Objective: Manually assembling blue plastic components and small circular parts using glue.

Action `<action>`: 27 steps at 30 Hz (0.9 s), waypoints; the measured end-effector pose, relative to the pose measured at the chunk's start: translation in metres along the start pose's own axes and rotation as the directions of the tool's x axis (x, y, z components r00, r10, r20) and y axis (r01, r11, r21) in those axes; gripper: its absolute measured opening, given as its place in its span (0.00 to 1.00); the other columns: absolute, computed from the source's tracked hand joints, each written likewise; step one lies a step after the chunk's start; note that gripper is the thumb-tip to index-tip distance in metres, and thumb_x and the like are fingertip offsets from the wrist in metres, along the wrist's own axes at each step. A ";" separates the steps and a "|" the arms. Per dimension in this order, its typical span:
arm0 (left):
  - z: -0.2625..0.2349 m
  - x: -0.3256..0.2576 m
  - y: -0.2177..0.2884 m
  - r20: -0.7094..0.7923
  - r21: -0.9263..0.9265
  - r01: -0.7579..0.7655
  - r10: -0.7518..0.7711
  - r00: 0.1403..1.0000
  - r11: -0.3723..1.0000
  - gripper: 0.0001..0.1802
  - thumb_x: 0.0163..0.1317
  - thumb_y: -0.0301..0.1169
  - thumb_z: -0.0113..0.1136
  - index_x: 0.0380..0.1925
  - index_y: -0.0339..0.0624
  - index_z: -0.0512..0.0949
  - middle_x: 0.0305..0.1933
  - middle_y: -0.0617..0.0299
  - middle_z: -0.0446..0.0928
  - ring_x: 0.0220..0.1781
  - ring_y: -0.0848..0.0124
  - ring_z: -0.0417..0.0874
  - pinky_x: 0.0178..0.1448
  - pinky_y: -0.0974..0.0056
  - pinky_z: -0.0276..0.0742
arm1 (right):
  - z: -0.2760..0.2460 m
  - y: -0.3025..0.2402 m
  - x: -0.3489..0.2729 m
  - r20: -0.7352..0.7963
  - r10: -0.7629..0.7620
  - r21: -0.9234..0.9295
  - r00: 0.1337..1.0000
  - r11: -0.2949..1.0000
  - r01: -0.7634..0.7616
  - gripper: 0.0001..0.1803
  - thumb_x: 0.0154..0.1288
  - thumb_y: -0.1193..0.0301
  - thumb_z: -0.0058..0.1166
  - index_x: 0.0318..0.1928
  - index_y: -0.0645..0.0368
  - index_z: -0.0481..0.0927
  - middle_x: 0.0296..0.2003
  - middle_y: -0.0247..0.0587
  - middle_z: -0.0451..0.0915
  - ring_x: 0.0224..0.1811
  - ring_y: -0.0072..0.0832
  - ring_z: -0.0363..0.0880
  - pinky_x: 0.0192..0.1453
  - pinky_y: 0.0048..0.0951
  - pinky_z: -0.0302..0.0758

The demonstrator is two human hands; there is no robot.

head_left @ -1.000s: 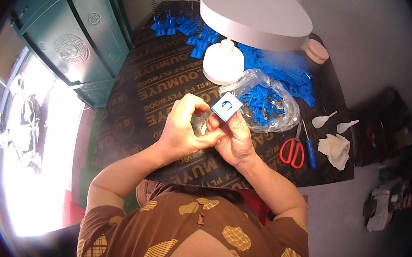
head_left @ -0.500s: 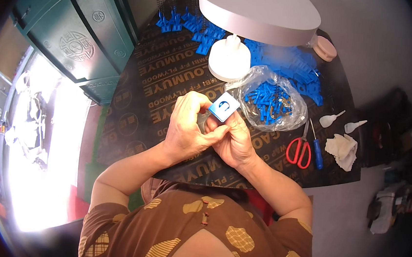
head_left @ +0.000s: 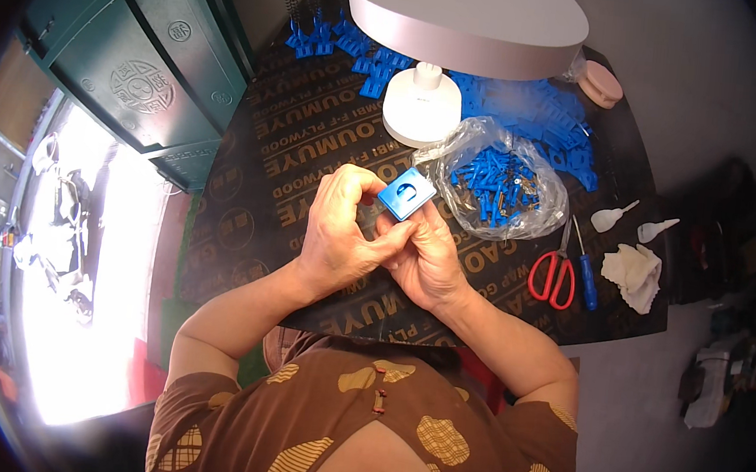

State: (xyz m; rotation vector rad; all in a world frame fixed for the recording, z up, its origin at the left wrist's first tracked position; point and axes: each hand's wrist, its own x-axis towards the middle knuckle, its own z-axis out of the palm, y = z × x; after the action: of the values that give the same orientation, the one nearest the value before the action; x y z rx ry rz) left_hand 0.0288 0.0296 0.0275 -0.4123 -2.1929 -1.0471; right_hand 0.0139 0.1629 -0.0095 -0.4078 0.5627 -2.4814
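Note:
Between my two hands, above the near half of the table, is a small square blue plastic piece [head_left: 406, 195] with a round cut-out in its face. My left hand [head_left: 341, 224] pinches its left edge, thumb reaching across toward the other hand. From below and the right, my right hand [head_left: 430, 254] grips it, its fingers partly hidden behind the piece. Just beyond my right hand lies an open clear plastic bag [head_left: 552, 217] holding small blue parts [head_left: 491, 178] and some brass-coloured bits.
A white lamp [head_left: 469, 19] on a white base [head_left: 420, 109] overhangs a heap of blue plastic pieces [head_left: 532, 115]. Red-handled scissors [head_left: 552, 280], a blue screwdriver [head_left: 588, 281], two white droppers [head_left: 609, 218] and a crumpled cloth [head_left: 633, 276] lie at right on the dark table [head_left: 265, 190].
The blue piece has tilted slightly, so its face looks blue where it shone white before. Both hands keep nearly the same place and hold.

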 end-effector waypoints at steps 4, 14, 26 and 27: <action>-0.004 0.000 0.001 0.062 0.028 0.016 -0.018 0.998 0.999 0.22 0.42 0.25 0.72 0.37 0.39 0.72 0.37 0.58 0.74 0.37 0.66 0.77 0.43 0.65 0.74 | -0.002 -0.001 0.000 0.006 -0.003 -0.049 1.000 0.999 0.003 0.17 0.72 0.62 0.49 0.57 0.51 0.68 0.35 0.31 0.72 0.32 0.17 0.71 0.31 0.20 0.70; -0.007 0.001 -0.002 0.055 0.010 -0.015 0.015 0.998 1.000 0.20 0.45 0.24 0.70 0.38 0.38 0.73 0.37 0.57 0.74 0.36 0.67 0.76 0.42 0.65 0.74 | -0.001 -0.004 -0.002 -0.049 -0.025 -0.157 0.998 0.987 0.017 0.15 0.73 0.62 0.47 0.55 0.53 0.69 0.34 0.28 0.73 0.30 0.15 0.72 0.30 0.19 0.70; -0.012 0.006 -0.005 0.071 0.031 -0.109 0.107 0.992 0.994 0.20 0.44 0.23 0.70 0.38 0.38 0.75 0.35 0.57 0.74 0.35 0.67 0.75 0.39 0.66 0.73 | 0.006 -0.024 -0.002 -0.154 -0.035 -0.202 0.987 0.979 0.003 0.25 0.73 0.57 0.30 0.52 0.67 0.71 0.34 0.39 0.75 0.28 0.22 0.70 0.30 0.24 0.68; -0.012 0.006 -0.005 0.085 0.034 -0.130 0.127 0.988 0.991 0.20 0.43 0.23 0.70 0.39 0.38 0.75 0.34 0.58 0.74 0.34 0.67 0.75 0.39 0.67 0.73 | 0.005 -0.026 -0.002 -0.154 -0.034 -0.204 0.987 0.979 0.002 0.25 0.73 0.57 0.30 0.52 0.67 0.71 0.34 0.39 0.75 0.28 0.22 0.70 0.30 0.24 0.68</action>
State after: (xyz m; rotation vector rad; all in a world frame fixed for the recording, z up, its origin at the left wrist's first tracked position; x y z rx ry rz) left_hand 0.0271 0.0174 0.0345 -0.5804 -2.2232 -0.9304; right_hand 0.0058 0.1820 0.0070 -0.2965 0.8853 -2.4962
